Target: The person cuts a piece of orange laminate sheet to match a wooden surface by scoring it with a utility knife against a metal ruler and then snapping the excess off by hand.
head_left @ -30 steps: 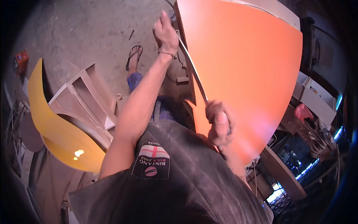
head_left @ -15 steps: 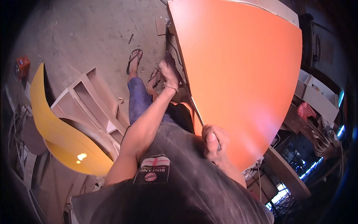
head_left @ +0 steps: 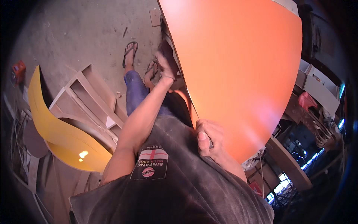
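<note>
My left hand is closed beside the left edge of a large orange panel, against something dark that I cannot clearly make out. Lower down, my right hand is wrapped round one end of a long thin tool, which lies along that edge; its far end is hidden near my left hand. The tool's narrow strip runs up and left from my fist.
A yellow curved panel and wooden frames lie at left, with an orange object farther back on the concrete floor. My sandalled feet stand left of the orange panel. White boxes, boards and cables crowd the right.
Over the last second my left hand has come down toward me along the panel's edge. My right hand moved down, then slightly back up and left, still gripping the tool.
</note>
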Demonstrator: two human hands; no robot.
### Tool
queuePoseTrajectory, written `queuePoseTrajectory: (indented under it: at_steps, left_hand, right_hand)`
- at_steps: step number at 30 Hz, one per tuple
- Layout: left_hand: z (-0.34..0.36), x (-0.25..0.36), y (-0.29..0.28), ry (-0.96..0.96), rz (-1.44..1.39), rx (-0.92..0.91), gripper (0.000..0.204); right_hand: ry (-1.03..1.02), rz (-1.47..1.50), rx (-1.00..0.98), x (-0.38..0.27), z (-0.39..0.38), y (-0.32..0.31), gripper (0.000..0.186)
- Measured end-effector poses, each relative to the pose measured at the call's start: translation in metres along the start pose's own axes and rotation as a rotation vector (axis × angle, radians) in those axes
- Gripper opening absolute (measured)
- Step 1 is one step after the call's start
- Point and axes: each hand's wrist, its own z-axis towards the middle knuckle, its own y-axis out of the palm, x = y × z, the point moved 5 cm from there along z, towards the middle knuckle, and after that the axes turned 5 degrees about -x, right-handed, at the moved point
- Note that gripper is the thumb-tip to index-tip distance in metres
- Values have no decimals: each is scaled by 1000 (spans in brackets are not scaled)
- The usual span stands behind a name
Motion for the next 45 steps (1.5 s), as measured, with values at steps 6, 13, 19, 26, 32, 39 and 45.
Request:
queuePoseTrajectory:
  at_steps: [6,13,19,26,32,39,45]
  left_hand:
    - [-30,42,32,172,589,99,36]
    - [-25,-32,-12,54,425,113,36]
    - [-25,-45,-41,47,546,177,44]
    - [50,71,24,257,789,126,53]
    - [-51,41,41,253,645,56,42]
    - [-81,-28,9,255,549,-90,37]
    - [-80,-80,-57,219,934,-99,41]
  right_hand:
    - [-102,56,59,2,-16,-7,30]
    - [53,-29,106,42,-7,18,27]
    - [130,-74,121,51,-5,21,24]
    - [-145,-13,160,26,33,4,22]
    - [-67,99,127,28,-75,-10,26]
    - [-50,5,114,37,-104,2,26]
    - [146,42,179,80,-95,16,25]
